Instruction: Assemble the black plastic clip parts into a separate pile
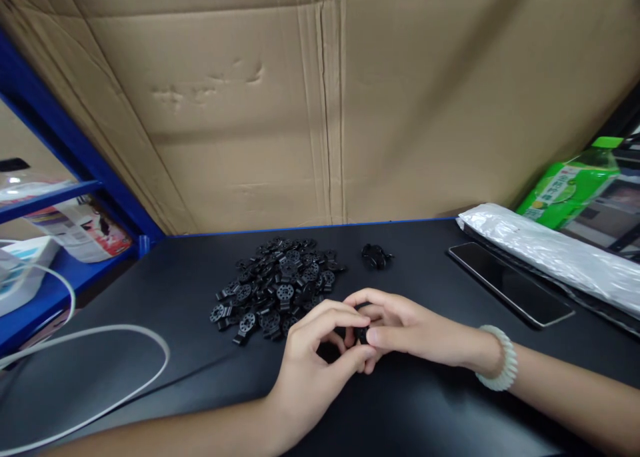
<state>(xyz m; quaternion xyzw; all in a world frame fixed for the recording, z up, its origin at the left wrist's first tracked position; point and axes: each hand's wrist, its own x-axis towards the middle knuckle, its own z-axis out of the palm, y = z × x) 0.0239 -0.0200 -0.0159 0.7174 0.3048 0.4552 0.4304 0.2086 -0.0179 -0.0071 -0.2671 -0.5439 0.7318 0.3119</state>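
My left hand [320, 350] and my right hand [400, 327] meet over the black table [425, 410], fingertips pinched together around a small black plastic part [362, 335], mostly hidden by the fingers. A pale bead bracelet [500, 357] circles my right wrist. Just beyond my hands lies a pile of several black round slotted plastic parts [277, 287]. A small separate cluster of black parts [376, 255] sits to the right of the pile.
A dark phone [510, 285] lies at the right, beside a long plastic-wrapped bundle [550, 250] and a green package [570, 187]. A white cable [125, 350] loops at the left near blue shelving [60, 197]. A cardboard wall [320, 110] backs the table.
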